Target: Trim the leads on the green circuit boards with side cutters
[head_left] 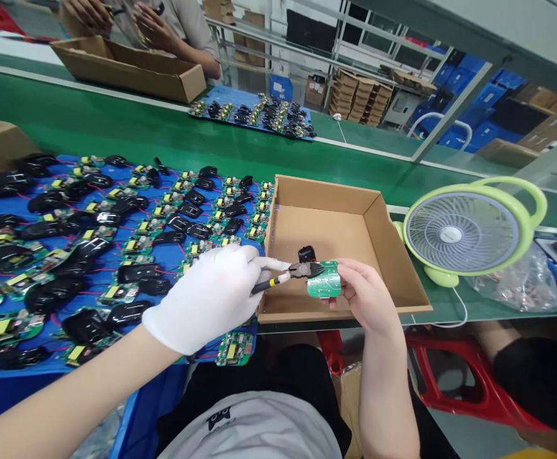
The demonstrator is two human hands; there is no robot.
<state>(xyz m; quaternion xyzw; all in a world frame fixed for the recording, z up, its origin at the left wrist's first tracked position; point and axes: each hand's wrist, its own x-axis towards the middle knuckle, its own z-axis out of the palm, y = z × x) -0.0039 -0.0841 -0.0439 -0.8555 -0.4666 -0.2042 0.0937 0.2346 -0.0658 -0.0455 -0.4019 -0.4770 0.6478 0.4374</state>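
Note:
My left hand [215, 293], in a white glove, is closed round a pair of diagonal cutters [301, 269] with dark, yellow-banded handles. The cutter jaws lie against the upper left edge of a green circuit board [325, 284]. Bare fingers of my right hand [365, 292] pinch that board by its right side, solder side towards me. Just behind it is a small black plastic part [306, 254]; whether a wire joins the two is hidden. Both hands are over the front of an open cardboard box [323, 220].
On the left, a blue sheet [70, 255] carries many boards wired to black housings. A green fan [460, 233] stands right of the box, near a clear plastic bag [522, 280]. Across the bench sit a second board tray [254, 115], a long carton [129, 70] and a co-worker [182, 32].

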